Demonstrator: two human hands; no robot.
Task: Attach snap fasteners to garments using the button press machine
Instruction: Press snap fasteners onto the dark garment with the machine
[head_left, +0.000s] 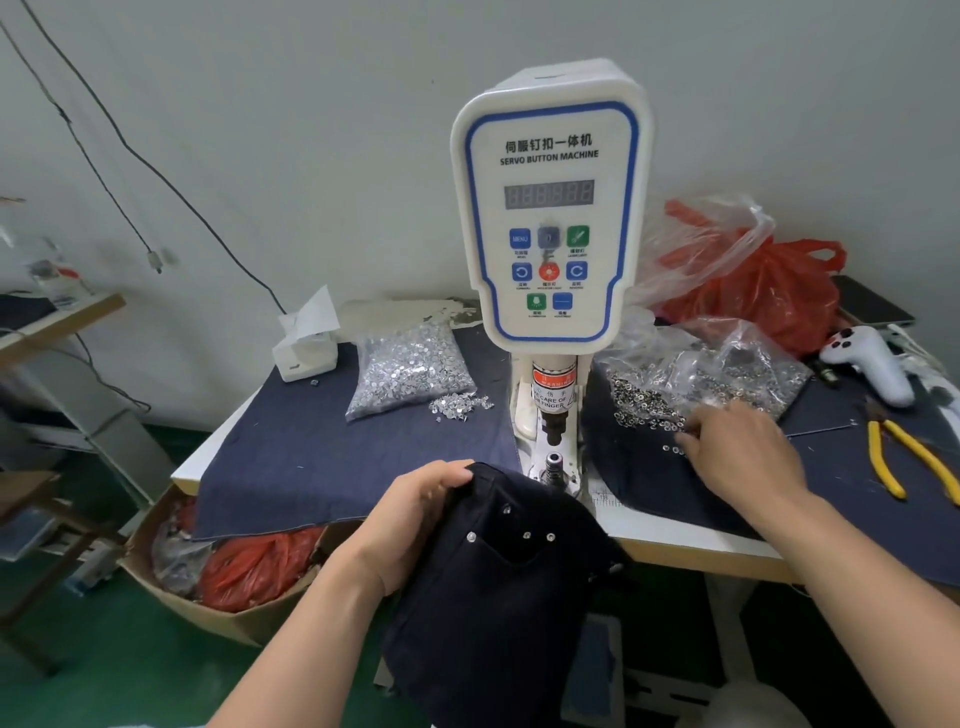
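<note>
Left hand (415, 519) gripping dark garment (498, 587) (below press), right hand (737, 452) fingers loose over snap fasteners (649, 410)

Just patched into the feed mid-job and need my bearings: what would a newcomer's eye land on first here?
The white servo button machine stands tall at the centre of the table, its control panel facing the camera. Just below its press head, the left hand grips a dark garment already studded with several snaps. To the right, the right hand reaches into loose ring-shaped fasteners spilling from a clear bag, with yellow-handled pliers lying beyond.
</note>
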